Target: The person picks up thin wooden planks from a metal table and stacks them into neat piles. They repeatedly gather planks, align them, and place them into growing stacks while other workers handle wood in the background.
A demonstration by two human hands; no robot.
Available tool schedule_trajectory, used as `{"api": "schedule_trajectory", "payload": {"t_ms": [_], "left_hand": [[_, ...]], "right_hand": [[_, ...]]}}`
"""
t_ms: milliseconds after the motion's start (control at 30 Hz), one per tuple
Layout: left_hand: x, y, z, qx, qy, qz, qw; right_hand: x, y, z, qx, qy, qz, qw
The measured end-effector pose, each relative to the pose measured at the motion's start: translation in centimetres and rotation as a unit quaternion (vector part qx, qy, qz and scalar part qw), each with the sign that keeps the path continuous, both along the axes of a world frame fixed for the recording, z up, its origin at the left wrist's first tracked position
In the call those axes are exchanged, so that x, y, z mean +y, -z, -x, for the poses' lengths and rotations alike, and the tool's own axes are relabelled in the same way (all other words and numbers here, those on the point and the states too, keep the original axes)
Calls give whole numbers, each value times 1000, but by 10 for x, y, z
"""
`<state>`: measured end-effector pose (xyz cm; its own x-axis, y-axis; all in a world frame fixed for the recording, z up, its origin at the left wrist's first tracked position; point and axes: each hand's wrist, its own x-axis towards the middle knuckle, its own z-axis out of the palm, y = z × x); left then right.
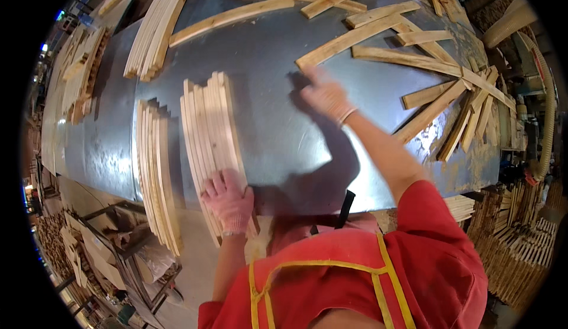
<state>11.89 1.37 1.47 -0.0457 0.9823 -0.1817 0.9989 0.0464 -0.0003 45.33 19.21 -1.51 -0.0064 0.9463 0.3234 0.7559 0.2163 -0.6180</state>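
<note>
My left hand (228, 203), in a pale pinkish knit glove, lies over the near end of a row of light wooden strips (207, 122). Its fingers are stretched out across the strips' top edges. The strips stand close side by side, and their near ends reach past the table's front edge. My right hand (328, 99), gloved too, reaches forward over the metal table (272, 110). Motion smears its fingers, which are at the near end of a wooden strip (355, 39); whether they grip it cannot be made out.
Left of my hand is another row of strips (155, 175), and a third bundle (157, 30) sits farther back. Loose strips (408, 60) lie crisscrossed at the back and right. A metal-framed cart (127, 252) stands at lower left. Stacked wood (512, 240) and a hose (547, 104) are at right.
</note>
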Motion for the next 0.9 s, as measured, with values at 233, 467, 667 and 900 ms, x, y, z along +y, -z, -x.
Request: {"api": "schedule_trajectory", "payload": {"t_ms": [233, 467, 667, 900], "left_hand": [[-13, 31, 10, 37, 9, -70, 997], [-3, 16, 2, 45, -2, -45, 998], [-9, 26, 0, 69, 34, -112, 991], [-8, 25, -3, 94, 17, -80, 992]], "right_hand": [[71, -5, -249, -344, 147, 235, 897], [29, -46, -179, -236, -118, 414, 871], [-38, -50, -113, -88, 60, 300, 948], [-191, 12, -111, -146, 194, 222, 944]]}}
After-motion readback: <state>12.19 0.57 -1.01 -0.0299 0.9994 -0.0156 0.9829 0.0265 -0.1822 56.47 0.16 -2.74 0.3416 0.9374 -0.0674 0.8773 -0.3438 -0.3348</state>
